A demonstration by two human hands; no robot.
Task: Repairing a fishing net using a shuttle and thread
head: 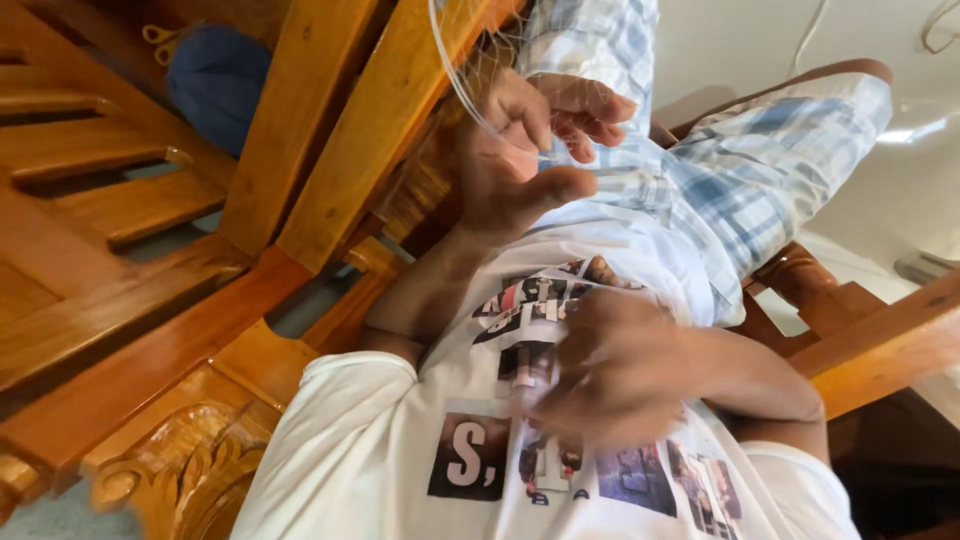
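Clear thin line (462,80) runs up from the left hand (525,150), whose fingers (580,110) curl loosely around it beside the wooden chair frame (330,150). The right hand (610,370) is blurred against the white shirt (400,450); its grip cannot be told.

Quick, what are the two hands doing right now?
Left hand: fingers curled, pinching a thin clear line by the wooden frame.
Right hand: blurred over the white shirt; cannot tell what it holds.
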